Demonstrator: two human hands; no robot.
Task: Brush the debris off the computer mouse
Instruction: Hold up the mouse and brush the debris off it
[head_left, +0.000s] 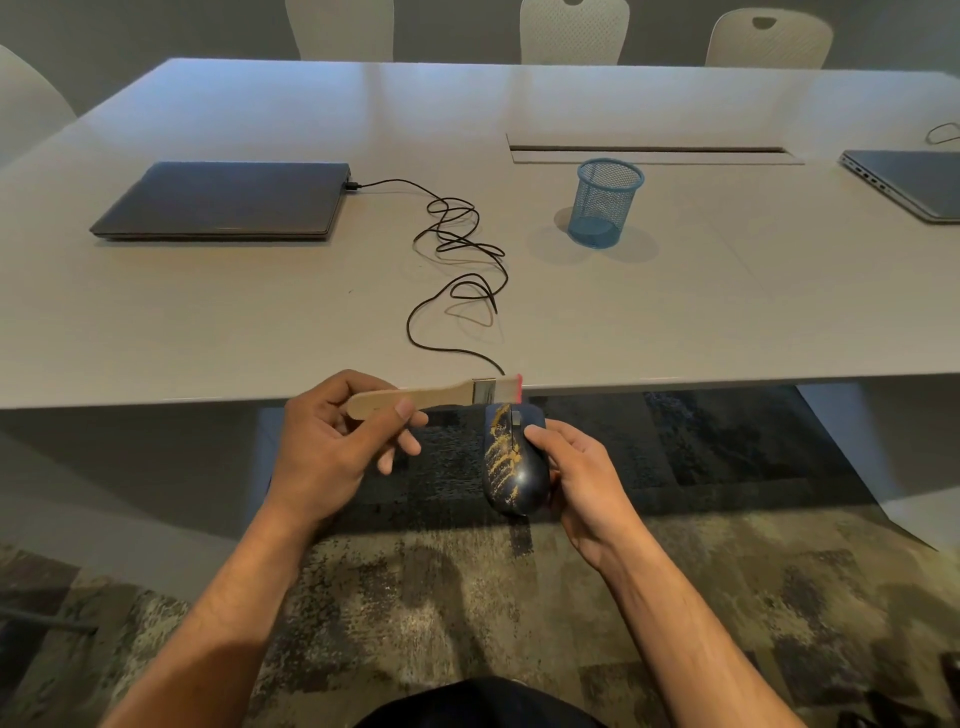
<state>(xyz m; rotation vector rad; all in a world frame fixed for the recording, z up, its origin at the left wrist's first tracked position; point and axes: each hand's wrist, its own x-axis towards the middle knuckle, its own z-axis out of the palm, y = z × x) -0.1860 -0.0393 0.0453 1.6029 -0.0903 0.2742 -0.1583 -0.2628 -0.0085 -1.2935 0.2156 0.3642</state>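
At the far left of the counter (260, 312) a closed laptop (223, 200) lies flat, and a black cable (457, 244) runs from its right side in loose loops down to the near edge. Your left hand (332, 441) is held just off that near edge, over the carpet (467, 597), with its fingers (402, 410) and thumb curled round the wooden handle of a brush (431, 397). The brush lies roughly level, pointing right, with its metal band and pale, pink-tipped bristles just above the front end of the mouse (514, 462). The mouse is dark and streaked with yellowish debris (501, 452) on its left half and front. It is not on the counter: your right hand (582, 478) holds it in the air below the counter's edge, fingers wrapped round its right side and a fingertip on top near the wheel. Further back on the counter a blue mesh cup (605, 202) stands upright, well apart from the cable, in front of a long slot (649, 149) in the surface. At the far right edge you can see part of a second closed laptop (909, 182).
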